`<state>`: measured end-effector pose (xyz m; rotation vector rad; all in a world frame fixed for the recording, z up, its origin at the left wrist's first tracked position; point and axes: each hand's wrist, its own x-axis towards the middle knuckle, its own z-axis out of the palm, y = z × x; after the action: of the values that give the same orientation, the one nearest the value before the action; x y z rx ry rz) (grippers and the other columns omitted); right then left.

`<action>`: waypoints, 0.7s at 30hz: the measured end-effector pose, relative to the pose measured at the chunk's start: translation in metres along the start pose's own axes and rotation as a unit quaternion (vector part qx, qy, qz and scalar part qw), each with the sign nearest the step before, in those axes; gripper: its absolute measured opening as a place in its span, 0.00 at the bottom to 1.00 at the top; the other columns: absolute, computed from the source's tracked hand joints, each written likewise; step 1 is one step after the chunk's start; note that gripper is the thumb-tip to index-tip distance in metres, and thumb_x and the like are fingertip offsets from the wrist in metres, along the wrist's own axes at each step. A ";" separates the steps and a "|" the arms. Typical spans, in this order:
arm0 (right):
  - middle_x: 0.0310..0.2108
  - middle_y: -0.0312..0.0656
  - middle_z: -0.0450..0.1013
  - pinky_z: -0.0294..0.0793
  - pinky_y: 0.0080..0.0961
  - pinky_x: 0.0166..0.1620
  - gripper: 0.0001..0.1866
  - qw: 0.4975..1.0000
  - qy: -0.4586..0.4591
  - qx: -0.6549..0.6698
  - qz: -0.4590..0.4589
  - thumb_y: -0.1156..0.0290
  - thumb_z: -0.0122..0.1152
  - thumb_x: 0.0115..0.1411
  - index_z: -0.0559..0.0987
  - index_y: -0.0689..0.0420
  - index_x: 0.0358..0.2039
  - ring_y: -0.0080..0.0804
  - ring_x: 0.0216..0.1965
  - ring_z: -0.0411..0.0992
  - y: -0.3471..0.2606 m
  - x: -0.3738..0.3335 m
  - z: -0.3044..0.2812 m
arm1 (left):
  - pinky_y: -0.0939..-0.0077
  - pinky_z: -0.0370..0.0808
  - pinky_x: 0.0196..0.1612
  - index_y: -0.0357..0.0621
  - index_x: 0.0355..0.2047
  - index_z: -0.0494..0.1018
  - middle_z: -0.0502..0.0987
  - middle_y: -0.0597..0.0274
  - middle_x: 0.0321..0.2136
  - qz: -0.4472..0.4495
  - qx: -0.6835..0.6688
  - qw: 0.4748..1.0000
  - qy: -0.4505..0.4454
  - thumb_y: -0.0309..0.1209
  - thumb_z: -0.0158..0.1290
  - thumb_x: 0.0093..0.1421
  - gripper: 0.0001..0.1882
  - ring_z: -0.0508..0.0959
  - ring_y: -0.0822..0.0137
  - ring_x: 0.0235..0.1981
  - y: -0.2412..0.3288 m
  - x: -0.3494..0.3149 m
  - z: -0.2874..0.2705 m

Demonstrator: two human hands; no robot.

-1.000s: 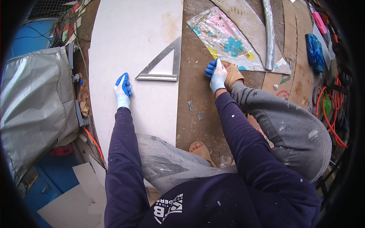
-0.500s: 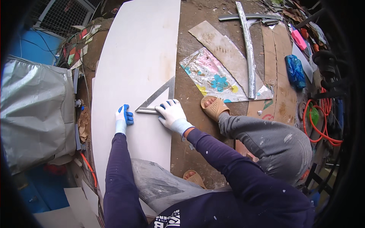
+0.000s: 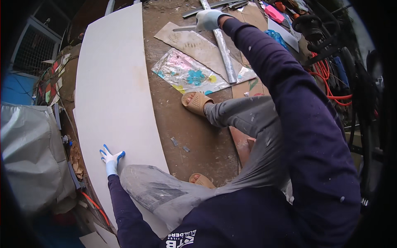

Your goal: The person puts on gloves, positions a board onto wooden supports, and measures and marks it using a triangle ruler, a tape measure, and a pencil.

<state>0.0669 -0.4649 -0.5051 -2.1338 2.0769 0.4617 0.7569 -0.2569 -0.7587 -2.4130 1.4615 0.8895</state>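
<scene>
My left hand (image 3: 111,158), in a white and blue work glove, lies flat on the long white board (image 3: 113,74) with its fingers spread. Out to the far right, my right hand (image 3: 208,20) is closed on a triangular metal square (image 3: 185,28), which shows almost edge-on and juts out to the left. It is raised near the long metal bar (image 3: 224,53), apart from the board. My right fingers are partly hidden by the glove's back.
A dirty pale strip (image 3: 186,39) and a flower-patterned plastic sheet (image 3: 190,76) lie on the brown floor. Orange hose (image 3: 341,98) and clutter line the right side. A silver cover (image 3: 33,153) stands at the left. My sandalled foot (image 3: 197,102) is beside the board.
My right hand has lifted the square off the board and swung it far to the right. My left hand has opened out and moved nearer my body along the board. The view has shifted.
</scene>
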 end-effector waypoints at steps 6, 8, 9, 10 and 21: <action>0.35 0.51 0.83 0.80 0.38 0.42 0.19 0.974 0.097 0.043 0.199 0.57 0.68 0.61 0.84 0.60 0.43 0.42 0.38 0.82 0.171 -0.252 0.013 | 0.37 0.51 0.76 0.74 0.79 0.35 0.30 0.50 0.80 -0.002 0.045 0.999 0.005 0.57 0.76 0.44 0.73 0.39 0.30 0.78 -0.024 0.040 0.006; 0.39 0.54 0.83 0.80 0.41 0.49 0.24 0.950 0.095 0.074 0.288 0.53 0.66 0.58 0.84 0.61 0.45 0.48 0.44 0.82 0.185 -0.349 0.068 | 0.38 0.50 0.76 0.72 0.80 0.34 0.30 0.46 0.80 0.024 0.069 0.997 0.010 0.61 0.74 0.43 0.75 0.39 0.32 0.78 -0.032 0.050 0.006; 0.41 0.53 0.84 0.79 0.42 0.51 0.23 0.944 0.115 0.100 0.294 0.53 0.65 0.58 0.85 0.60 0.44 0.48 0.46 0.82 0.183 -0.398 0.101 | 0.39 0.50 0.76 0.72 0.80 0.34 0.29 0.45 0.80 0.034 0.065 0.997 0.014 0.62 0.74 0.43 0.75 0.39 0.33 0.78 -0.035 0.055 0.007; 0.42 0.53 0.83 0.78 0.42 0.53 0.23 0.917 0.075 0.126 0.372 0.53 0.65 0.58 0.85 0.59 0.45 0.49 0.48 0.81 0.179 -0.444 0.135 | 0.39 0.50 0.76 0.72 0.80 0.34 0.29 0.45 0.79 0.028 0.073 0.997 0.012 0.62 0.74 0.43 0.75 0.39 0.34 0.78 -0.037 0.061 0.007; 0.56 0.51 0.76 0.74 0.45 0.63 0.23 0.680 -0.157 0.199 0.687 0.54 0.65 0.60 0.79 0.57 0.50 0.51 0.61 0.72 -0.003 -0.706 0.394 | 0.45 0.51 0.76 0.64 0.80 0.33 0.27 0.38 0.78 0.070 0.105 0.991 -0.046 0.62 0.74 0.45 0.75 0.39 0.40 0.79 -0.034 0.070 -0.005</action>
<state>0.0146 0.3263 -0.6631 0.0815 2.7416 0.3432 0.8113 -0.2946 -0.7997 -2.1137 1.6183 0.8177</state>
